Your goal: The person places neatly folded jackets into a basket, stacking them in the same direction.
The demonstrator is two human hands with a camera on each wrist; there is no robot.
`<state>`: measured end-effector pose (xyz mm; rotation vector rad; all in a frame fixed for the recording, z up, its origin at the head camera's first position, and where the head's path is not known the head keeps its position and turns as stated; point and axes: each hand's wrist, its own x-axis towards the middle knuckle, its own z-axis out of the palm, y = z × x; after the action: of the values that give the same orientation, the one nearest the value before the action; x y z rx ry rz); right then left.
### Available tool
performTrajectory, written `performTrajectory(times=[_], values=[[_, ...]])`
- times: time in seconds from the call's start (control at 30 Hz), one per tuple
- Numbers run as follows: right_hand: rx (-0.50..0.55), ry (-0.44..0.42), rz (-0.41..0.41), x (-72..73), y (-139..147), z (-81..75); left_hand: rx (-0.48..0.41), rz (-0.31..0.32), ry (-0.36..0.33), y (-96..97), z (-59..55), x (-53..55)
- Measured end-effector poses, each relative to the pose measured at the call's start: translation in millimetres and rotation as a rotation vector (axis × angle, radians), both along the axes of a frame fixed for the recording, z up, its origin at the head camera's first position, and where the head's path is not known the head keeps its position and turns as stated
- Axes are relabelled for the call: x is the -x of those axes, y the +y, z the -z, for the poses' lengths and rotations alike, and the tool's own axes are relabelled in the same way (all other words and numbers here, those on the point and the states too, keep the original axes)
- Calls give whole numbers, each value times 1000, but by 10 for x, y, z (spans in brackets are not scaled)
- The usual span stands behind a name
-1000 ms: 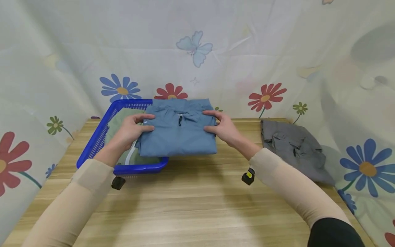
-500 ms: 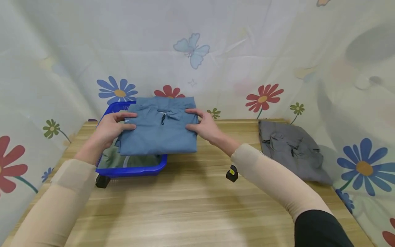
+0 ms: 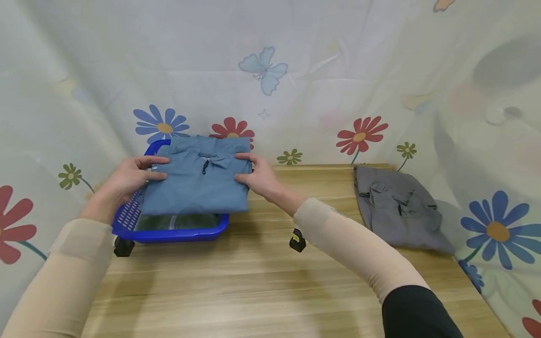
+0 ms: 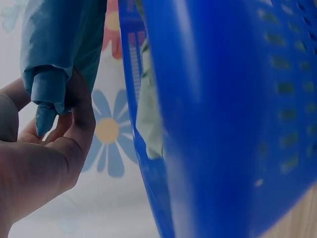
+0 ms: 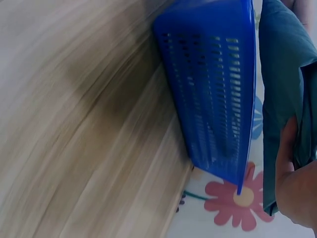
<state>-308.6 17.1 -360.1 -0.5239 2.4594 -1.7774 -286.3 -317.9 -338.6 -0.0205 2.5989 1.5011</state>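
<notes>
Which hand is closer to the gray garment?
Right. The right hand, left of the gray garment, grips the blue garment; the left hand grips its left edge, farther away.

Head view downward, 2 wrist close-ups, shared basket (image 3: 179,235)

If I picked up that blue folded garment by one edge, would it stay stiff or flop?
The blue garment would probably sag or unfold, since its layers look like wrinkled cloth. It seems light for its size: the left hand and right hand hold it above the basket by its sides.
</notes>
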Motion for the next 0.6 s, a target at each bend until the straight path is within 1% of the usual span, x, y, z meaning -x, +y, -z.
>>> performTrajectory(times=[0.1,0.27,0.37,0.6], values=[[3,12,15,-23,-103,27,20,16,-8,-110,31,8],[15,17,20,-54,-279,71,50,43,-47,-286,71,4],[8,16,23,-70,-363,87,41,41,-63,-362,89,5],[-13,45,28,-70,-488,99,17,23,-51,-490,103,7]])
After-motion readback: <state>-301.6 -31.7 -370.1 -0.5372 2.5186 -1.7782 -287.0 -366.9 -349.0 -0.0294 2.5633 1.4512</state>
